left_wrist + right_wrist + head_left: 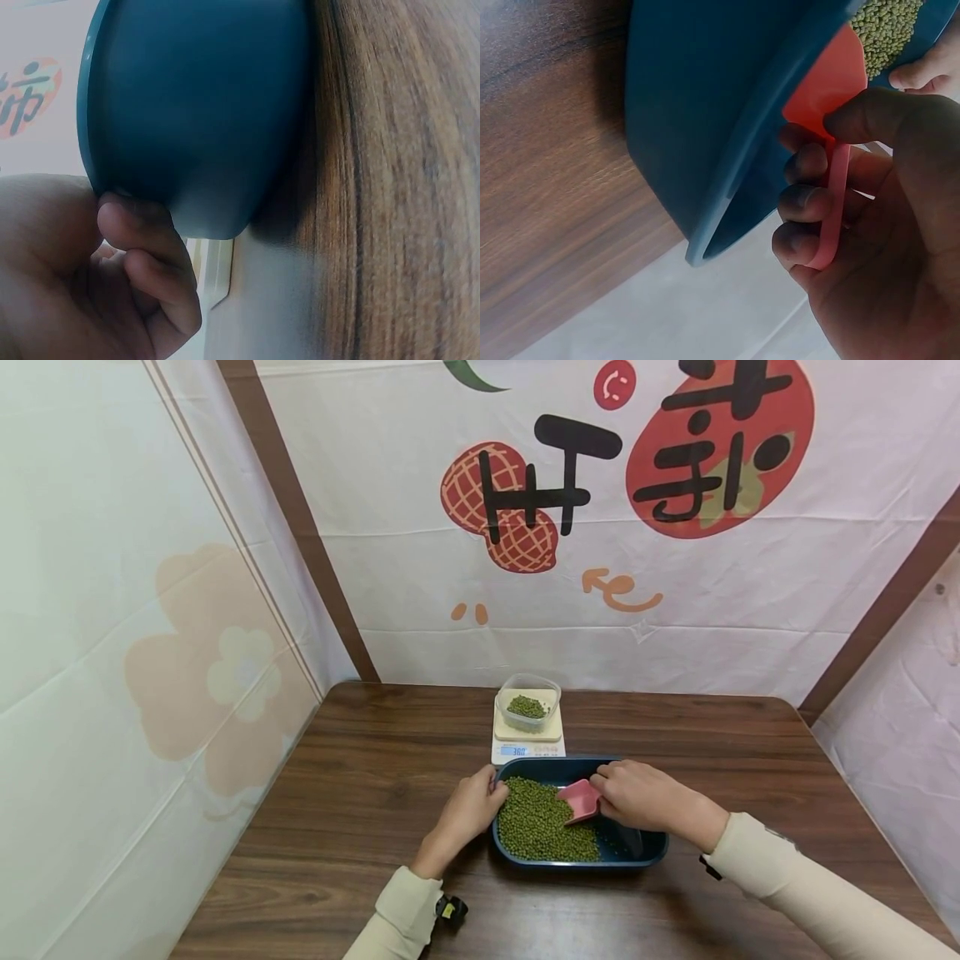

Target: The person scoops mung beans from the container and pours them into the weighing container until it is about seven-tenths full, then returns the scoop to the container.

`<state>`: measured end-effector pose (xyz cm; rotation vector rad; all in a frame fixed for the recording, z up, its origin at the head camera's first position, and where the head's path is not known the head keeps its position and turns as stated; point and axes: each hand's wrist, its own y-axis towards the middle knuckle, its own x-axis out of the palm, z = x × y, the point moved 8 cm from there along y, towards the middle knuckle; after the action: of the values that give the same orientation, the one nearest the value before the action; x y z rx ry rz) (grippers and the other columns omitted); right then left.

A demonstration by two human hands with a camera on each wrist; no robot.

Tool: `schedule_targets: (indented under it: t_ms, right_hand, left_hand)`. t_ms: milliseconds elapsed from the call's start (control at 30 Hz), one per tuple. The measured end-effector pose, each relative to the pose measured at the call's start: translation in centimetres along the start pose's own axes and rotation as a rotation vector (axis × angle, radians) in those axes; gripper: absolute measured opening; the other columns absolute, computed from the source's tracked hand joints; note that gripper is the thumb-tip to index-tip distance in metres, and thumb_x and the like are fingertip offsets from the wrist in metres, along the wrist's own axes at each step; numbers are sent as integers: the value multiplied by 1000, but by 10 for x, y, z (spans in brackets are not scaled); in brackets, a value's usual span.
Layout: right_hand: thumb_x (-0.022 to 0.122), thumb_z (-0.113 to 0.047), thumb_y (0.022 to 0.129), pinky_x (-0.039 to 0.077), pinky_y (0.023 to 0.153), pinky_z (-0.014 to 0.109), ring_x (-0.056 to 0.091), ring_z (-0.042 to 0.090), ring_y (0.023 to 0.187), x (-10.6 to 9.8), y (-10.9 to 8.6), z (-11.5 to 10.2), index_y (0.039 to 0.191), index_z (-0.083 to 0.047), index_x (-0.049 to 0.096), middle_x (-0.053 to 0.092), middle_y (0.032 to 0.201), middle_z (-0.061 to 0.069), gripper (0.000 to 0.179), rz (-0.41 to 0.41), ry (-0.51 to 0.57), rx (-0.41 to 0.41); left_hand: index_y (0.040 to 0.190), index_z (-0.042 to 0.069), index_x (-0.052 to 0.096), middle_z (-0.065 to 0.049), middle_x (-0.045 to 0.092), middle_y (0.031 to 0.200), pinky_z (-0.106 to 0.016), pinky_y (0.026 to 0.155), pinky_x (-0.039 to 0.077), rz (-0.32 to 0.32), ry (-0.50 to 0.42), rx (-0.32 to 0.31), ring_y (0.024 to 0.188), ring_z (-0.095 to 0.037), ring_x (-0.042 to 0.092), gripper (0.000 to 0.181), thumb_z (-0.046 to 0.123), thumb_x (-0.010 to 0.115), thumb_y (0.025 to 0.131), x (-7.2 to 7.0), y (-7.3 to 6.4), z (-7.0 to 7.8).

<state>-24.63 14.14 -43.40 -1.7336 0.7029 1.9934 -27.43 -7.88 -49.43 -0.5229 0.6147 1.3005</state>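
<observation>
A dark blue rectangular basin (pixel 630 862) stands on the table, with green mung beans (pixel 536 827) heaped toward its left side. My left hand (pixel 471 803) pinches the basin's left rim; in the left wrist view the fingers (pixel 154 225) curl at the rim's corner. My right hand (pixel 641 793) grips a pink scoop (pixel 581 800) by its handle, its fingers wrapped round it in the right wrist view. The scoop's front edge meets the beans inside the basin. How many beans lie in the scoop I cannot tell.
Behind the basin a kitchen scale (pixel 528 749) with a lit display carries a clear plastic container (pixel 551 693) holding a small heap of beans. The brown wooden table (pixel 360 827) reaches back to a printed cloth wall (pixel 420 652).
</observation>
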Motion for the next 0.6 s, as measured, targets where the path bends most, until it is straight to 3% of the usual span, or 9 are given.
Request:
schedule_targets:
  t_ms: [600]
  right_hand:
    - [74, -14, 93, 41, 58, 28, 48, 10, 64, -1, 9, -5, 91, -10, 68, 55, 75, -3, 8, -28, -7, -22]
  left_hand:
    - [86, 14, 46, 3, 44, 65, -27, 49, 37, -3, 9, -7, 49, -12, 45, 22, 18, 52, 106, 1, 0, 1]
